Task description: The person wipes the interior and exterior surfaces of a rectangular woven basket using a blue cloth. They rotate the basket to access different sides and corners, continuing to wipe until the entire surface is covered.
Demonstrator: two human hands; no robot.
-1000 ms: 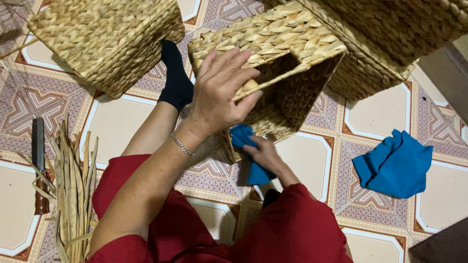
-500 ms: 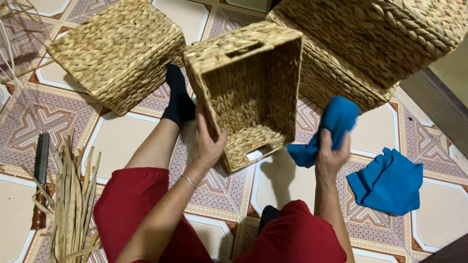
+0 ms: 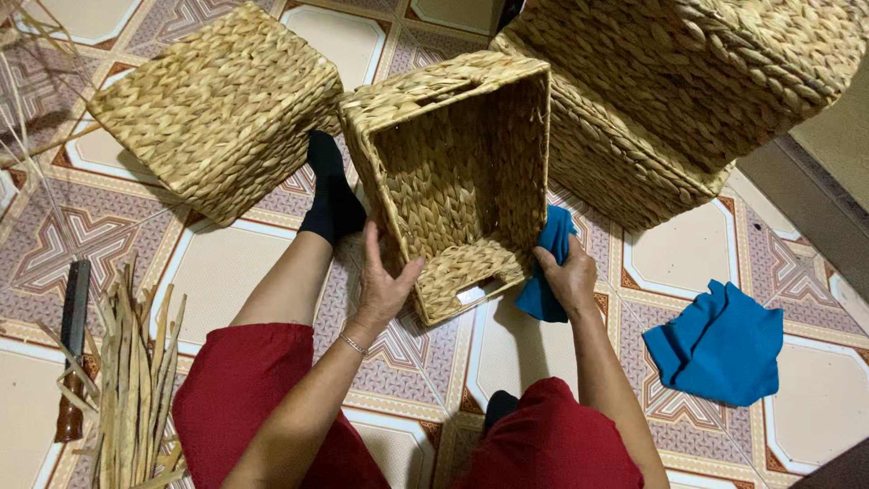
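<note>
Here the open basket [image 3: 457, 181] sits tipped on the tiled floor [image 3: 226, 272] between the person's legs, its mouth turned up toward the head camera, so the woven inside and the handle slot in the near wall are plain to see. The left hand [image 3: 385, 285] is spread flat against the near left corner, thumb on the wall and fingers up along the outer side; it looks to be there as a brace, keeping the basket tilted and steady. The right hand [image 3: 568, 276] is closed around a bunched blue cloth [image 3: 548, 263], pressed to the outside of the right wall low down, so the two hands flank the basket and are well apart. A second blue cloth [image 3: 720, 344] lies loose on the floor to the right, out of reach of either hand. Two more baskets rest upside down nearby: one [image 3: 217, 109] to the left, beyond the black-socked foot [image 3: 330, 195], one larger [image 3: 679, 91] to the right, just beside the open one. Dried reeds [image 3: 136, 380] and a knife [image 3: 72, 344] lie at far left, apart from the work.
</note>
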